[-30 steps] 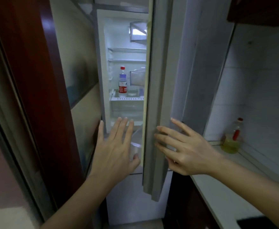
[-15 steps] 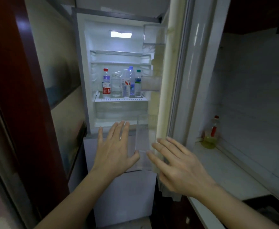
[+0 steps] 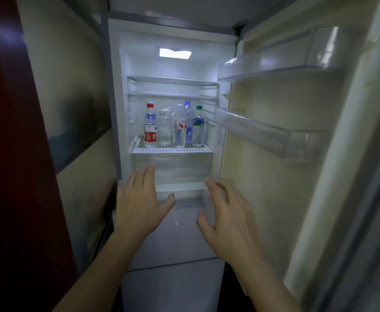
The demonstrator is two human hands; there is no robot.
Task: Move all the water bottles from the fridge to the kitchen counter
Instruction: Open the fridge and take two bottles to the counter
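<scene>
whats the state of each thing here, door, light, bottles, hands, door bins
fridge door: swung wide open
fridge light: on
bottles: upright on one shelf, all capped
left hand: open, holding nothing
right hand: open, fingers spread, holding nothing
door bins: look empty

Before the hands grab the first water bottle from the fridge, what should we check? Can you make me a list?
1. Fridge door open wide enough: ok, it is swung out to the right.
2. Bottles in view: ok, they stand upright in a row on one shelf, from the red-capped bottle to the green-capped bottle.
3. Left hand free: ok, fingers straight, holding nothing.
4. Right hand free: ok, fingers relaxed, holding nothing.
5. Way to the shelf clear: ok, nothing stands in front of the bottles.
6. Room on the kitchen counter: cannot tell, it is out of view.
</scene>
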